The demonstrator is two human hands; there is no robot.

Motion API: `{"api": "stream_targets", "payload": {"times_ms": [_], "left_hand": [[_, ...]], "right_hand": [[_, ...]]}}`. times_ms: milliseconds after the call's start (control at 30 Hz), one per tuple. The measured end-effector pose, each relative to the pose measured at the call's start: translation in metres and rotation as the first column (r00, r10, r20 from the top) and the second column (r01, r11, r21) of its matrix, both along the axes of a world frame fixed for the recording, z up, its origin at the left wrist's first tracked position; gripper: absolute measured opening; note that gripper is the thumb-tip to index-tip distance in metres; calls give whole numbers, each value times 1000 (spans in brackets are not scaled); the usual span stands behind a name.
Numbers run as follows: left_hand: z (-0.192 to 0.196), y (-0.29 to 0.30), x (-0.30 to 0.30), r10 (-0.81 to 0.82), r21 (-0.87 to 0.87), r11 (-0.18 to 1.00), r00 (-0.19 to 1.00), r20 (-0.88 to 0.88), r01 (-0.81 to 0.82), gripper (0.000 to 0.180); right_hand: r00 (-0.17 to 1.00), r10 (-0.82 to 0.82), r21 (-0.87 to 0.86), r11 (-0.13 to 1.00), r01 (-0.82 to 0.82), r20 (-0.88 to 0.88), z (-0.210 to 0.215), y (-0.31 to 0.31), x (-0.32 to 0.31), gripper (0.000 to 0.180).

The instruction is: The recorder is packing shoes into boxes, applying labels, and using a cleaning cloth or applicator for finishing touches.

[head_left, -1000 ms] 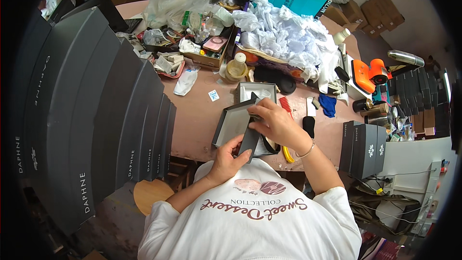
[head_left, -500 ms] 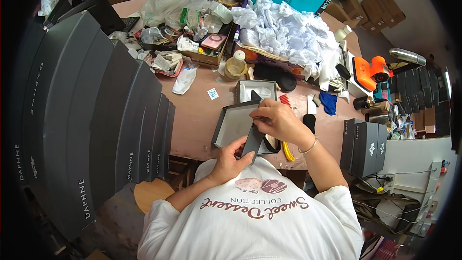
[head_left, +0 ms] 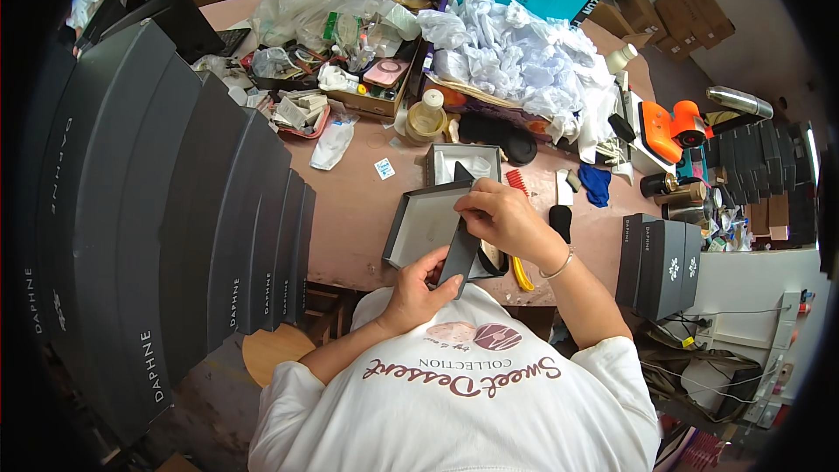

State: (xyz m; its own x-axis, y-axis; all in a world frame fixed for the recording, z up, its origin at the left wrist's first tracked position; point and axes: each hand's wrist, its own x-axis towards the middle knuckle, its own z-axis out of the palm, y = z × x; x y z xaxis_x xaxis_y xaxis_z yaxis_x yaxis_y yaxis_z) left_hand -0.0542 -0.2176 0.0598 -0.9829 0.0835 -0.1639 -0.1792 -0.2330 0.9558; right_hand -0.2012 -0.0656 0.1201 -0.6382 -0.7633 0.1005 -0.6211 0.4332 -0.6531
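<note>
A dark grey shoebox lid (head_left: 419, 225) is tilted in front of me, its pale inside showing. My left hand (head_left: 421, 290) grips the near end of its long side wall, thumb across the outer face. At the far end of that wall, my right hand (head_left: 502, 217) has its fingertips pinched together against the edge; whatever is between them is too small to make out. Beyond the lid lies an open grey shoebox (head_left: 437, 166) with white tissue in it. Partly hidden by my right hand, a dark-strapped shoe (head_left: 494, 260) shows beside the lid.
A yellow-handled tool (head_left: 522, 274), a red comb-like piece (head_left: 517, 181) and a blue cloth (head_left: 596, 187) lie to the right. Tall stacks of dark shoeboxes (head_left: 192, 210) stand at left, more boxes (head_left: 660, 262) at right. A jar (head_left: 426, 121) and crumpled white tissue (head_left: 516, 52) are farther back.
My right fingertips have shifted very slightly at the lid's edge. The left hand and the lid stay practically where they were.
</note>
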Motion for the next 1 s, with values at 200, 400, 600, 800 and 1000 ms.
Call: {"api": "stream_targets", "payload": {"times_ms": [200, 400, 600, 800, 1000], "left_hand": [[-2, 1, 2, 27, 12, 1000, 1000, -4, -27, 44], [-3, 0, 1, 17, 3, 1000, 1000, 0, -17, 43], [-2, 1, 3, 46, 9, 999, 999, -16, -46, 43], [-1, -1, 1, 20, 7, 1000, 1000, 9, -20, 44], [-4, 1, 3, 34, -1, 999, 999, -12, -34, 44]], "right_hand": [[991, -4, 61, 998, -4, 134, 20, -6, 6, 18], [999, 51, 18, 999, -51, -20, 5, -4, 1, 16], [1000, 27, 30, 999, -27, 16, 16, -8, 7, 14], [998, 57, -4, 998, -56, 15, 2, -3, 0, 17], [995, 19, 48, 999, -24, 98, 16, -7, 6, 15]]}}
